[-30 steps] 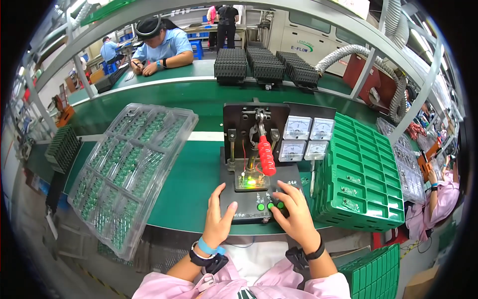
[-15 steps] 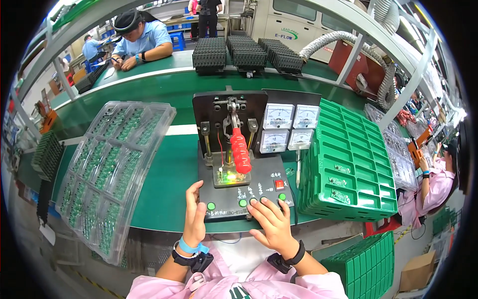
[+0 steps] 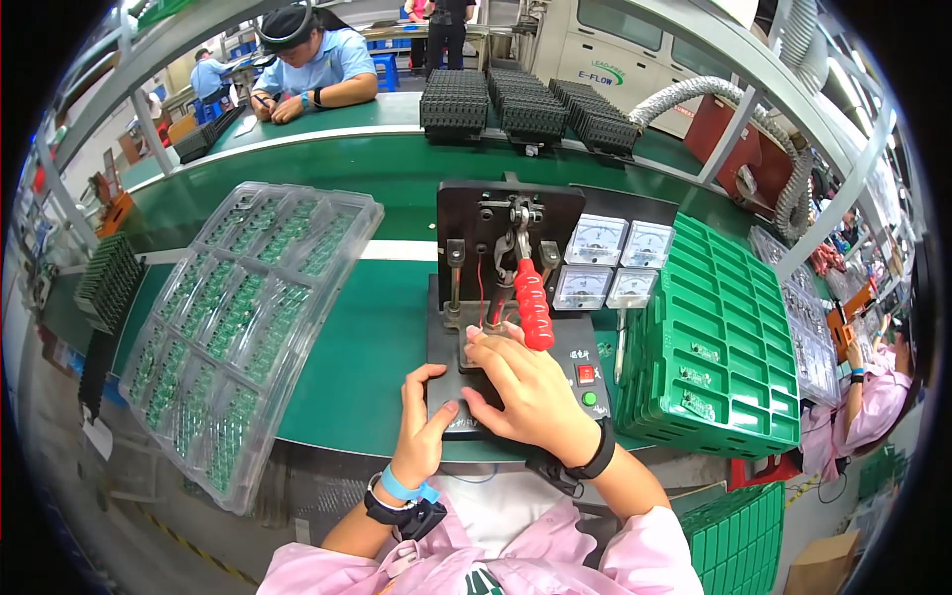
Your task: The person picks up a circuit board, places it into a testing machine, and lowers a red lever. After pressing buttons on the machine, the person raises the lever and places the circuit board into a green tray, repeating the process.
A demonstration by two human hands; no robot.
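Note:
A black test fixture (image 3: 506, 233) with a red-handled lever (image 3: 532, 302) stands on the green bench in front of me. My right hand (image 3: 531, 392) lies over the fixture's bed just under the lever, fingers reaching onto the spot where a small board sits; the board is hidden by the hand. Resting on the fixture's front left corner is my left hand (image 3: 421, 436), thumb up, fingers curled on the edge. Several white analog meters (image 3: 607, 260) sit on the fixture's right side, with a red button (image 3: 585, 374) and a green button (image 3: 590, 399) below them.
A clear blister tray (image 3: 238, 327) of several green circuit boards lies to the left. Stacked green trays (image 3: 719, 342) stand to the right, with more (image 3: 744, 535) lower down. Black trays (image 3: 516, 104) sit at the far edge. Other workers sit at the back (image 3: 317, 64) and right (image 3: 873, 387).
My right hand has moved up from the front buttons onto the fixture bed below the lever. My left hand slid to the front left corner. The view came closer.

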